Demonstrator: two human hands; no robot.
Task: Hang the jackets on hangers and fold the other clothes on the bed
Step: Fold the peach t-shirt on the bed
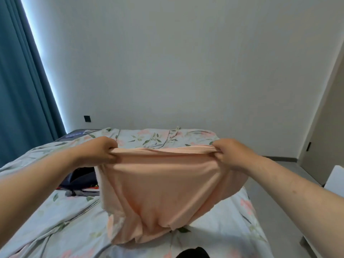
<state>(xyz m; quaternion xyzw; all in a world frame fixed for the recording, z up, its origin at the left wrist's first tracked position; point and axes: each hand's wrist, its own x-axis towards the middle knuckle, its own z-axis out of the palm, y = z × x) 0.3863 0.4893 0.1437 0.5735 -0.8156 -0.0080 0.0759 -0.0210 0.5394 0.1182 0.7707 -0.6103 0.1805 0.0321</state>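
Note:
A peach-pink garment [160, 187] hangs in the air above the bed [55, 220], stretched between my two hands. My left hand [101, 151] grips its upper left edge and my right hand [230, 151] grips its upper right edge. The cloth sags below them, and its lower end touches the floral bed sheet. A dark navy garment with red trim [81, 180] lies on the bed at the left, partly hidden behind the peach cloth and my left arm. A black item [193, 253] shows at the bottom edge.
Two floral pillows [145, 136] lie at the head of the bed against the white wall. A teal curtain [20, 90] hangs at the left. Grey floor [275, 185] runs along the bed's right side, with a white object [335, 179] at the right edge.

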